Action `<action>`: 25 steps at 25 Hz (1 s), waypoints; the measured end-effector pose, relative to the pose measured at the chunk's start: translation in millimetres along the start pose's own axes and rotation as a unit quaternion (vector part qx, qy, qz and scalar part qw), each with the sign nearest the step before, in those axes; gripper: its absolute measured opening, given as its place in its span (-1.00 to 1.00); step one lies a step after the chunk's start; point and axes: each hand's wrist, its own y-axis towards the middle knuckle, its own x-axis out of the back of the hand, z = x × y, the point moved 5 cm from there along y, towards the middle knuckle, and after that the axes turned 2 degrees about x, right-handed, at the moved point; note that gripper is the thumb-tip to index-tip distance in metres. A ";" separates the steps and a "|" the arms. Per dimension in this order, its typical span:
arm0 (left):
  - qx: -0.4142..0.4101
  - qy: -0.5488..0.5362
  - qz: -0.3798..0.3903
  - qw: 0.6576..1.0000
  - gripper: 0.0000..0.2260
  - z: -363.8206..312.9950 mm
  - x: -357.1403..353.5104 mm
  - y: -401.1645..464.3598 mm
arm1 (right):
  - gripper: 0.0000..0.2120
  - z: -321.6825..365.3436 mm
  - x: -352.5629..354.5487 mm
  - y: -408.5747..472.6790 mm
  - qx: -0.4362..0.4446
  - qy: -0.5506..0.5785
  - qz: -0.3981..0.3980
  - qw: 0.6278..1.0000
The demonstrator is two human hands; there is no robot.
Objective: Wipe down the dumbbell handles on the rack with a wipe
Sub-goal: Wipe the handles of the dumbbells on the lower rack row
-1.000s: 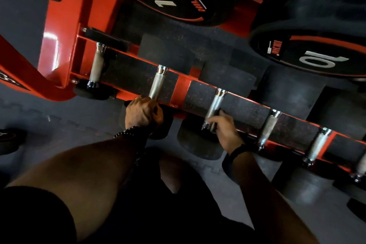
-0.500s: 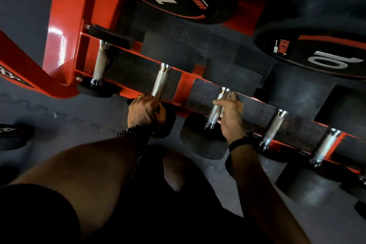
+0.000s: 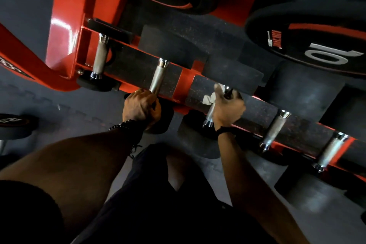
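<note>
Head view looks down on a crumpled white wipe (image 3: 210, 98), wrapped round the far end of a knurled steel dumbbell handle (image 3: 209, 114) on the red steel rack (image 3: 184, 85), third along from its left end. Right hand (image 3: 227, 109) curls round wipe and handle together. Left hand (image 3: 140, 106) grips the near end of the neighbouring steel handle (image 3: 158, 77). Two black weight plates marked 10 (image 3: 320, 45) stand above; grey rubber floor tiles (image 3: 49, 105) lie below.

Dim gym, grey interlocking foam floor tiles (image 3: 49, 103).
</note>
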 end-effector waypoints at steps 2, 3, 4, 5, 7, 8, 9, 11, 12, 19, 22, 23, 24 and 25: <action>0.003 0.000 -0.002 1.000 -0.84 -1.4 1.1 0.8 | -0.73 0.3 6.4 -11.7 0.050 0.084 -0.013 0.995; 0.003 -0.002 -0.006 1.000 -0.84 -1.5 2.0 0.7 | -0.77 -6.0 1.1 -10.6 0.037 0.157 -0.007 0.987; 0.003 -0.005 -0.010 1.000 -0.84 -1.9 2.7 0.6 | -0.78 -12.7 -5.4 -4.1 -0.034 0.232 0.004 0.972; 0.004 -0.007 -0.011 1.000 -0.84 -2.3 3.1 0.1 | -0.78 -21.2 -18.6 4.3 -0.107 0.293 0.027 0.950; 0.006 -0.006 -0.011 1.000 -0.86 -3.0 3.8 -1.0 | -0.80 -37.3 -38.3 22.8 -0.208 0.316 0.064 0.923; 0.007 -0.007 -0.011 1.000 -0.87 -2.9 4.1 -1.3 | -0.87 -64.6 -46.8 40.5 -0.222 0.285 0.044 0.931; 0.007 -0.008 -0.010 1.000 -0.88 -2.4 3.7 -0.9 | -0.82 -89.7 -61.0 55.9 -0.226 0.275 0.053 0.933; 0.010 -0.010 -0.005 1.000 -0.90 0.2 2.5 -0.9 | -0.55 -100.5 -66.2 59.3 -0.229 0.202 0.047 0.951; 0.011 -0.014 -0.007 1.000 -0.90 0.7 2.7 -1.3 | -0.58 -72.6 -55.3 42.7 -0.200 0.199 0.062 0.957; -0.005 -0.025 -0.028 0.999 -0.80 -3.8 9.1 -1.6 | -0.33 1.9 -44.2 9.0 -0.174 0.200 0.165 0.950; -0.014 -0.021 -0.025 0.999 -0.82 -1.3 7.2 -1.4 | -0.31 13.3 -33.7 -2.4 -0.156 0.165 0.223 0.948; -0.014 -0.020 -0.022 0.999 -0.83 -0.2 6.6 -2.0 | -0.39 9.5 -33.8 -3.4 -0.144 0.121 0.208 0.960; -0.012 -0.022 -0.022 0.999 -0.84 0.2 6.0 -2.0 | -0.48 6.3 -32.9 -0.4 -0.135 0.103 0.194 0.966; -0.007 -0.026 -0.027 0.999 -0.83 0.2 5.6 -1.6 | -0.59 5.4 -33.8 4.3 -0.145 0.127 0.216 0.957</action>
